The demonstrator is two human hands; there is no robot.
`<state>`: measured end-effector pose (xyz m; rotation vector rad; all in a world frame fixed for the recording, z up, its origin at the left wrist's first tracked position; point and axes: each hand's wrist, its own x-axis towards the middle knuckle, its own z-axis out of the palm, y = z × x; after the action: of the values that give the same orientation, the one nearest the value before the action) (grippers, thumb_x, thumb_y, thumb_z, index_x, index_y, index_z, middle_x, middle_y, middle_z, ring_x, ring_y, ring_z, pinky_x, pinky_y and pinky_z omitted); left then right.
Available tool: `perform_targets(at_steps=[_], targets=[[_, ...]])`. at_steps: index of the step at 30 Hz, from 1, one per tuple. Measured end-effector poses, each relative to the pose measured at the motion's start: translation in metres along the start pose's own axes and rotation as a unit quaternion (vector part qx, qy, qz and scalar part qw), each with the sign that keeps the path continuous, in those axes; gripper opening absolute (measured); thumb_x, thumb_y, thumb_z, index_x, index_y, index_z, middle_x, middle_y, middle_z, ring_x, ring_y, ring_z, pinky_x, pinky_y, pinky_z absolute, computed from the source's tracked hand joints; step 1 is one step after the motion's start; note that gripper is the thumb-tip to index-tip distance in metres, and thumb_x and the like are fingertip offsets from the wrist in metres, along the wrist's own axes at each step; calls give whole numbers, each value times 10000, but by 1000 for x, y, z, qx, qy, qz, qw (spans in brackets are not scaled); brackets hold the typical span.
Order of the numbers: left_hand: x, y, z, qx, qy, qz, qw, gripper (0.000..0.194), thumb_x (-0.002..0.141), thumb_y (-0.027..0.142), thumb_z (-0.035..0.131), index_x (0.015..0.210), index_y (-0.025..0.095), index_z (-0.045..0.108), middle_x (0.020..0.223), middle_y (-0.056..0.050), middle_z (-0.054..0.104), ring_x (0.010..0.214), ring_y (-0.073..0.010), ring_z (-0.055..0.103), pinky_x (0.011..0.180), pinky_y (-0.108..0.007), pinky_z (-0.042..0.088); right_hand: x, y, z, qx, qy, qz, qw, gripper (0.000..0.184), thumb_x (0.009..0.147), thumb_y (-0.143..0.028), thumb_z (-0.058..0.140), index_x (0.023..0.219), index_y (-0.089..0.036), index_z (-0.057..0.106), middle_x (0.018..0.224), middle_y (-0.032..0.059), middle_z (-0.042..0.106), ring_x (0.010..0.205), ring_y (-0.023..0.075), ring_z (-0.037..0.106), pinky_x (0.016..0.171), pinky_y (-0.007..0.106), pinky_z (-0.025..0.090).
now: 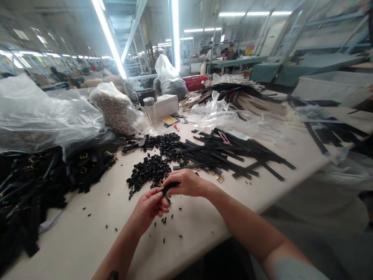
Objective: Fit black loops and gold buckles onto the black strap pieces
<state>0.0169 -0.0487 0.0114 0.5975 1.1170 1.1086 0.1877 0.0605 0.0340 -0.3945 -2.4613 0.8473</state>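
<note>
Both my hands meet over the table, just in front of a heap of small black loops (145,171). Between them is a short black strap (170,187), bent and partly hidden by the fingers. My left hand (153,203) pinches its lower end between thumb and fingers. From above, my right hand (186,182) is closed around the other end. A small dark piece with a glint of metal shows by the left fingertips, too small to name. Beyond my right hand lie gold buckles (220,179) and a pile of flat black straps (233,151).
Black straps with gold buckles (83,163) are heaped at the left below plastic bags (49,112). Farther back are a clear jar (150,111), a white box (166,104) and pliers (134,146). Small black bits dot the table (96,245). A pink-handled tool (223,137) rests on the straps.
</note>
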Motion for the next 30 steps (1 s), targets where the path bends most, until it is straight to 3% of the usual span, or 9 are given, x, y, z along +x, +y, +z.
perform_targets(at_steps=[10, 15, 18, 23, 30], targets=[[2, 4, -2, 46, 23, 48, 998, 329, 674, 364, 761, 836, 148, 572, 593, 0, 639, 477, -105, 582, 435, -179, 440, 1, 5, 4, -15, 14, 14, 1000, 163, 791, -277, 699, 928, -190, 704, 855, 14, 707, 750, 118, 616, 675, 200, 397], [2, 6, -6, 49, 23, 65, 996, 320, 672, 364, 760, 846, 140, 613, 608, -12, 649, 486, -110, 588, 434, -182, 440, 0, 6, 1, -73, 40, -3, 997, 83, 800, -236, 680, 865, -187, 698, 816, 7, 699, 717, 114, 595, 640, 202, 362], [3, 12, -13, 49, 52, 94, 993, 319, 672, 346, 760, 880, 129, 652, 616, -13, 649, 495, -98, 586, 448, -171, 436, -1, 11, -7, -128, 74, 9, 989, 60, 808, -233, 673, 833, -183, 695, 814, 14, 699, 714, 120, 586, 633, 215, 345], [6, 20, -25, 69, 136, 166, 974, 300, 668, 343, 765, 867, 145, 659, 678, -21, 673, 544, -103, 611, 488, -178, 460, -1, 17, -11, -162, 69, 33, 984, 64, 803, -237, 682, 840, -187, 694, 842, 11, 701, 739, 126, 592, 630, 221, 329], [7, 11, -19, 226, 160, 249, 928, 282, 701, 347, 756, 889, 155, 669, 778, -33, 688, 613, -118, 622, 514, -193, 467, 1, 19, -5, -162, 32, 53, 985, 78, 814, -256, 669, 849, -197, 706, 830, 9, 698, 724, 121, 578, 614, 219, 315]])
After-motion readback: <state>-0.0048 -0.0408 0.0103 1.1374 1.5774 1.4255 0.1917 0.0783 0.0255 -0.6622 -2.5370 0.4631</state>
